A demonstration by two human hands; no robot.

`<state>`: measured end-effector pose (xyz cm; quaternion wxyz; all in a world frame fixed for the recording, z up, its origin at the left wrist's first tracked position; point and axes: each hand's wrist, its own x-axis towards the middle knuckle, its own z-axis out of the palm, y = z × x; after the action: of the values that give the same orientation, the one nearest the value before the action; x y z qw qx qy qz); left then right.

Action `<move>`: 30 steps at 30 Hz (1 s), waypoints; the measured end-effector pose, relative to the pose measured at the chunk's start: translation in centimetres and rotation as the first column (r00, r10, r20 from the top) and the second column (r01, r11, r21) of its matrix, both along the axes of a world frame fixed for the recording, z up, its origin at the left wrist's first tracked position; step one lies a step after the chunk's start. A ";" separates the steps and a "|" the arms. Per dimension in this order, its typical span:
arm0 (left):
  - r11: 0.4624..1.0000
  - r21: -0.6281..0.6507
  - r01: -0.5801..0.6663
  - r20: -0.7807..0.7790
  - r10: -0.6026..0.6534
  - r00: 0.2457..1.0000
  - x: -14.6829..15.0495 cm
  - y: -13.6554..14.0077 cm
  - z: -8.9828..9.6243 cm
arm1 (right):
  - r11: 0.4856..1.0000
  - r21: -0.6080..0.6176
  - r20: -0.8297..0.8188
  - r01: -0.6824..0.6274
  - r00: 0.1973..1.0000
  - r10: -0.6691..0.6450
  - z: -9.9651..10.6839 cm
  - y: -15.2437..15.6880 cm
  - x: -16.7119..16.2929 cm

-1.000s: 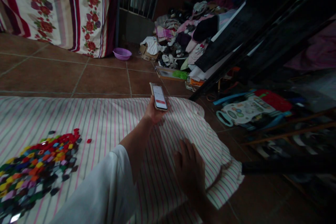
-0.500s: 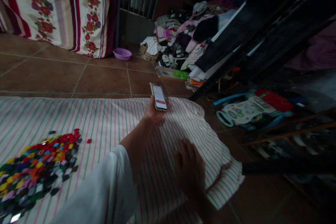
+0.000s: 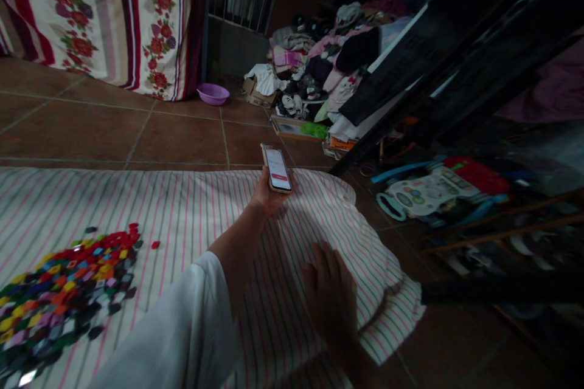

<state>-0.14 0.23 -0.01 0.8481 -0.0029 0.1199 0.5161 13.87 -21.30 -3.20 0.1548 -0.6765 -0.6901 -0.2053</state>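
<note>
My left hand (image 3: 269, 196) is closed round a smartphone (image 3: 278, 170) near the far edge of the striped sheet (image 3: 182, 213). The phone's lit screen faces up, white with a red button; its text is too small to read. Closer to me, my right hand (image 3: 331, 289) is over the sheet in shadow, palm down with its fingers stretched out, holding nothing. Off to the left lies a heap of small coloured plastic pieces (image 3: 68, 285) in red, yellow, orange, black and other colours. One red piece (image 3: 156, 245) sits apart from the heap.
Beyond the sheet, brown floor tiles (image 3: 182, 134) carry a purple basin (image 3: 213, 94). A flowered curtain (image 3: 104, 18) hangs at the back left. Piled clothes (image 3: 319, 61) lie at the back, and a toy panel (image 3: 429, 188) is at right beside a dark slanting frame (image 3: 387, 109).
</note>
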 end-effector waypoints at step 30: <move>1.000 0.009 -0.005 -0.014 0.006 1.000 0.0 -0.2 0.1 | 1.000 0.005 0.000 -0.006 1.000 0.006 0.1 0.0 -0.1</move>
<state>-0.18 0.05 0.04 0.8458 0.0039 0.1234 0.5190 13.80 -21.31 -3.14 0.1572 -0.6740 -0.6917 -0.2063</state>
